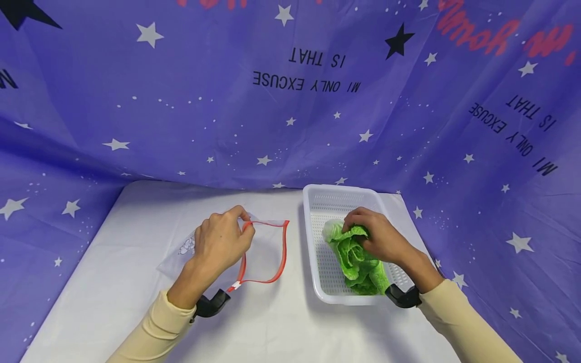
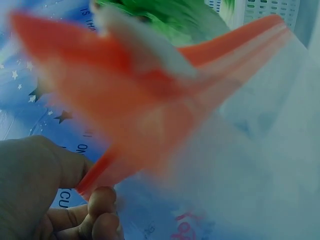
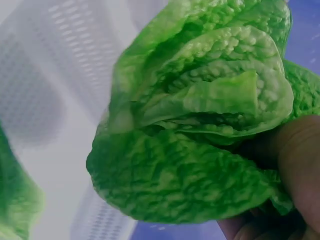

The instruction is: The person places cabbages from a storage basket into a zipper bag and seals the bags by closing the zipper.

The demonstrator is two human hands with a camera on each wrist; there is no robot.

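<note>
In the head view my left hand point(image 1: 222, 237) pinches the red rim of a clear zip bag point(image 1: 265, 252), whose mouth gapes toward the right. The left wrist view shows thumb and fingers on that red edge point(image 2: 100, 172), with much of the bag blurred. My right hand point(image 1: 381, 234) grips a crinkled green leafy cabbage point(image 1: 348, 249) with a pale base, over the white basket point(image 1: 310, 252). Close up, its folded leaves point(image 3: 185, 175) fill the right wrist view and hide some of the fingers. More green leaves point(image 1: 367, 283) lie below it in the basket.
A white-covered table point(image 1: 254, 327) carries the bag on the left and the perforated basket on the right. Purple star-printed cloth point(image 1: 236, 126) hangs behind and along both sides. A black wrist camera point(image 1: 212, 305) sits on the left wrist, another point(image 1: 403, 296) on the right.
</note>
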